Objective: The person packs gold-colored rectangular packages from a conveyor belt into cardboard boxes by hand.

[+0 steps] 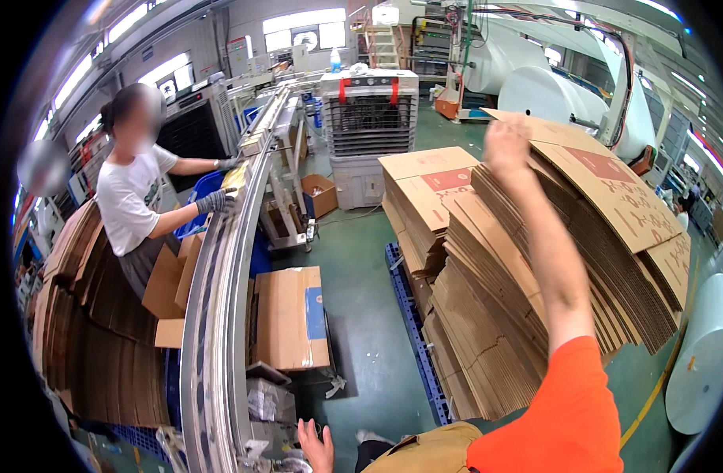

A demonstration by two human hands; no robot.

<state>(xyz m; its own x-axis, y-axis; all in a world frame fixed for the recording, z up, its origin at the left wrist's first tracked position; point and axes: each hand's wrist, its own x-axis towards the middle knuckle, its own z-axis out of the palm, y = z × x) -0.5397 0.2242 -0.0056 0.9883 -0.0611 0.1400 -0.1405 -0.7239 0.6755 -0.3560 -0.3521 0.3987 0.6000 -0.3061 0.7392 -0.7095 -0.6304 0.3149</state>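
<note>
My right arm, in an orange sleeve, reaches forward over a tall stack of flattened cardboard boxes [606,181]. My right hand [507,146] is closed at the left edge of the top flattened box; the grip itself is partly hidden. Red printed panels mark the upper boxes, and the stack's layers fan out toward me. Beside it stands another stack of flattened boxes [424,169], lower and to the left. Down near the front, my left hand [315,447] is held with its fingers apart and nothing in it, close to the end of the conveyor [219,315].
Across the conveyor a co-worker in grey gloves handles yellowish packs [235,180]. A closed carton [289,315] sits right of the conveyor. A blue pallet [416,335] edges out under the stacks. An air cooler [371,118] stands ahead; large white rolls [551,94] lie beyond.
</note>
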